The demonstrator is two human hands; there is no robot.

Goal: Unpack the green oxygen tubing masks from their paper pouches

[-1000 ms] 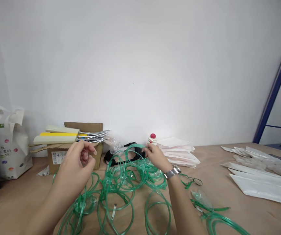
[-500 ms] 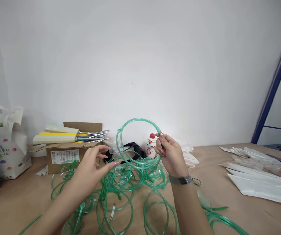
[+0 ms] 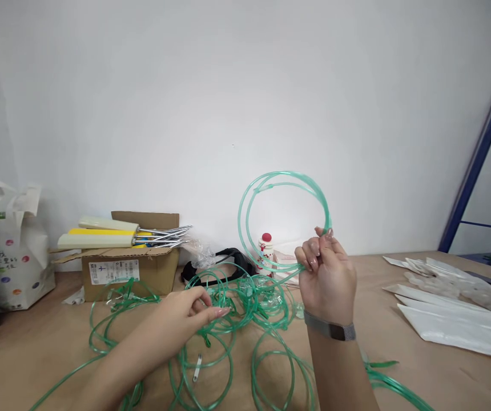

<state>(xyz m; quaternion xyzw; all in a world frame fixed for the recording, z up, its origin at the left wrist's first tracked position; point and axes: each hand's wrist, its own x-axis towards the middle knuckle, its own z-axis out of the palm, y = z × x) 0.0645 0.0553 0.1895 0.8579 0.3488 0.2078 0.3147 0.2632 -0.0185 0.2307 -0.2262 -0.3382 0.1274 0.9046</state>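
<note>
A loose coil of clear green plastic tubing is raised in my right hand, whose closed fingers grip its lower right side. A connector joint shows on the coil's upper left. Lower down, my left hand is over the pile of green tubing, with its fingers curled in toward the thumb. Whether anything is pinched there I cannot make out. Clear plastic parts are tangled among the coils. More tubing loops lie on the brown table in front.
At the left, a cardboard box holds yellow and cream-handled metal tools, near a white paper bag. A red-topped bottle and a black strap stand behind the pile. White pouches lie right, with another person's hand at the edge.
My right hand has lifted the coil up and to the right. My left hand has moved right and down toward the pile, its fingers curling in from a spread pose.
</note>
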